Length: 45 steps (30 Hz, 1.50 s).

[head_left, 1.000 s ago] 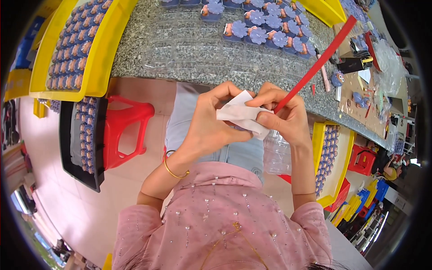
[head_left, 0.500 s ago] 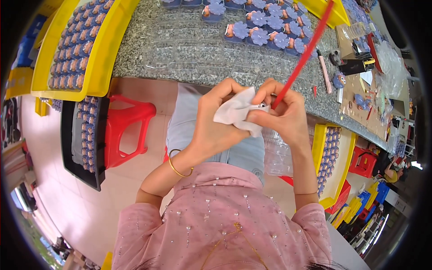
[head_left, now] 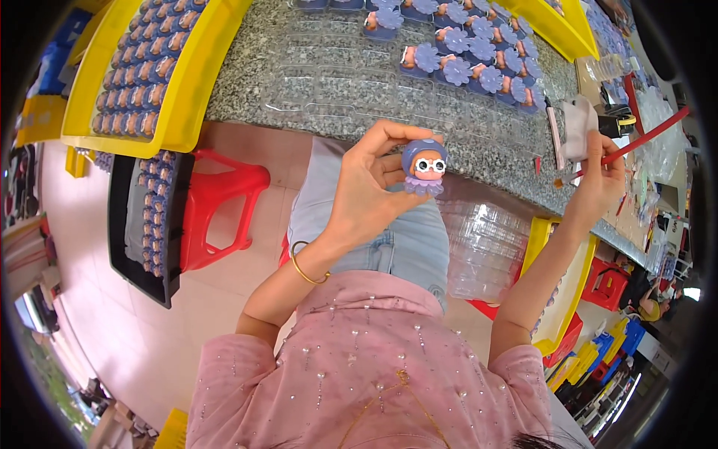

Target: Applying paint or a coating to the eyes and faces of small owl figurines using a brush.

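Note:
My left hand (head_left: 368, 176) is closed around the side of a small figurine (head_left: 425, 168), holding it upright over my lap. The figurine has a blue-purple hood, large white-rimmed eyes and a frilled lilac collar. At the right, my right hand (head_left: 600, 176) is over the edge of the stone worktop (head_left: 329, 93), its fingers round a thin red-handled paintbrush (head_left: 651, 136) whose brownish tip points left. A white cloth (head_left: 578, 129) is at its fingertips; whether they grip it or only touch it is unclear.
Clear plastic trays (head_left: 314, 101) lie on the worktop, with several flower-topped figurines (head_left: 479, 51) at the back. A yellow crate (head_left: 173, 105) of figurines stands at left, above a black bin (head_left: 120, 224) and a red stool (head_left: 217, 213). Stacked clear trays (head_left: 486, 243) sit below the edge.
My right hand has moved right, away from my left, taking the cloth and the red paintbrush with it. The figurine, hidden before by the cloth, now shows in my left hand.

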### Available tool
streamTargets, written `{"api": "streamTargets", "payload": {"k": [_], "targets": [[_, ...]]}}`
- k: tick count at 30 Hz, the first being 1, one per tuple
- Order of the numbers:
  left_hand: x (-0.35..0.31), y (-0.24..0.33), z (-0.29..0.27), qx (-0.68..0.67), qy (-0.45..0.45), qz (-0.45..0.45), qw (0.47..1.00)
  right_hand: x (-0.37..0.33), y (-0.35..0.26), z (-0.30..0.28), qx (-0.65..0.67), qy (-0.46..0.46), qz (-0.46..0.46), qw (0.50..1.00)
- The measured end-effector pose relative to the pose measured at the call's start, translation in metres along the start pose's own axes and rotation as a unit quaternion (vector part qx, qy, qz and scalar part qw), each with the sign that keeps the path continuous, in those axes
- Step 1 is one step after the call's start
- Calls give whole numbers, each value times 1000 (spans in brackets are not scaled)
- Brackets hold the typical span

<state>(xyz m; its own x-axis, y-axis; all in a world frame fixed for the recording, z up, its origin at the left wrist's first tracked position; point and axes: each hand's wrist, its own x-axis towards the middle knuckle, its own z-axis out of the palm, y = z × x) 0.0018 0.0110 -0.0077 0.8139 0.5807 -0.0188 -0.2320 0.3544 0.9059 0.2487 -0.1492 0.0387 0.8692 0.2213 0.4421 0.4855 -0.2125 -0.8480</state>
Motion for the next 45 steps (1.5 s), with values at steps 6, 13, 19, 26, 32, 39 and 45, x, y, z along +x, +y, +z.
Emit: {"api": "streamTargets", "payload": {"k": [6, 13, 19, 26, 32, 39, 45], "targets": [[5, -3, -2, -8, -9, 29, 1000, 10, 8, -5, -52, 32, 34, 998], [4, -5, -1, -13, -6, 29, 999, -30, -26, 16, -12, -22, 53, 998], [7, -7, 1, -14, -21, 31, 999, -53, -39, 20, -11, -112, 50, 992], [7, -13, 1, 5, -17, 64, 998, -91, -57, 36, 117, -301, 173, 930], [3, -11, 3, 45, -7, 102, 994, -117, -66, 50, 176, -336, 242, 893], [-2, -15, 5, 222, 25, 189, 956, -132, -66, 62, 85, -321, 132, 934], [-3, 8, 4, 282, 33, 188, 940, -119, -61, 70, 311, -333, 312, 834]]}}
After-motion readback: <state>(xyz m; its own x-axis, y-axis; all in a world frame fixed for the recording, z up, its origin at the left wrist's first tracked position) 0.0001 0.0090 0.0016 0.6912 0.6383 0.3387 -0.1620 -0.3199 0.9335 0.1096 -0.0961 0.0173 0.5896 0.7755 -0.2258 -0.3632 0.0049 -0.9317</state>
